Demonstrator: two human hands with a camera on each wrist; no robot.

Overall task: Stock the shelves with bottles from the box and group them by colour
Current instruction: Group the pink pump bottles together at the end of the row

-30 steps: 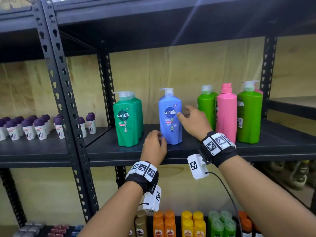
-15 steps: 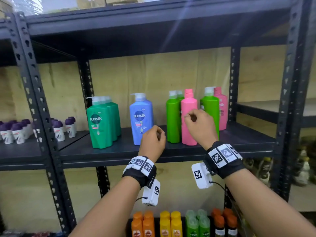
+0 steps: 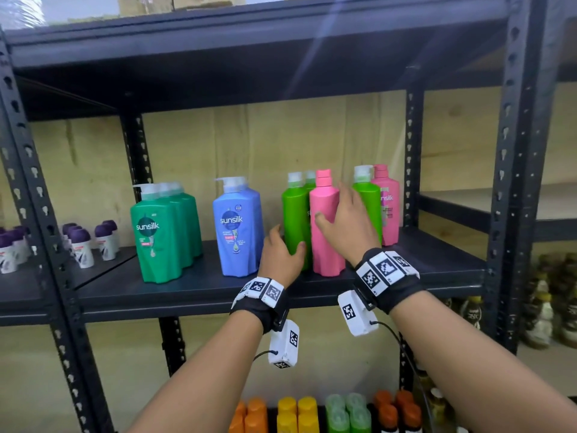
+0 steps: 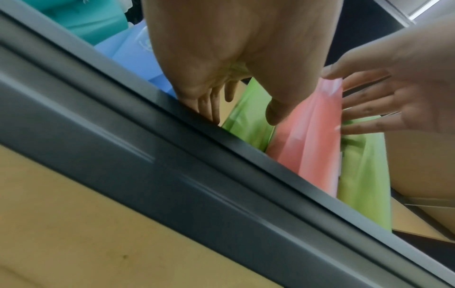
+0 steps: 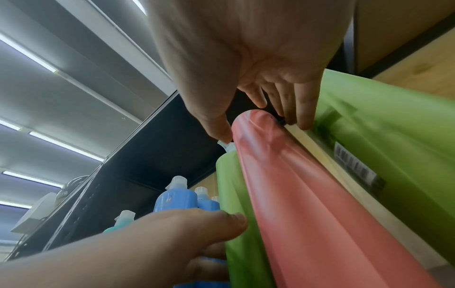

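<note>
On the dark shelf (image 3: 437,270) stand dark green pump bottles (image 3: 162,235), a blue bottle (image 3: 239,226), a light green bottle (image 3: 293,210), a pink bottle (image 3: 326,245), then another light green bottle (image 3: 370,198) and a second pink bottle (image 3: 390,207). My left hand (image 3: 288,240) holds the first light green bottle (image 4: 248,124) low down, with its thumb on the front and its fingers on the left side. My right hand (image 3: 332,207) clasps the front pink bottle (image 5: 307,194), thumb on its face, fingers between it and the second green bottle (image 5: 393,136).
Small purple-capped roll-ons (image 3: 81,245) fill the neighbouring shelf at left. Below are orange (image 3: 256,414), yellow (image 3: 296,410) and green bottles (image 3: 343,410). Black uprights (image 3: 512,182) frame the bay. More bottles (image 3: 543,320) stand low at right. The shelf is bare right of the pink bottles.
My right hand moved from beside the blue bottle to the pink one and spread around it. My left hand left the shelf's front and took the light green bottle.
</note>
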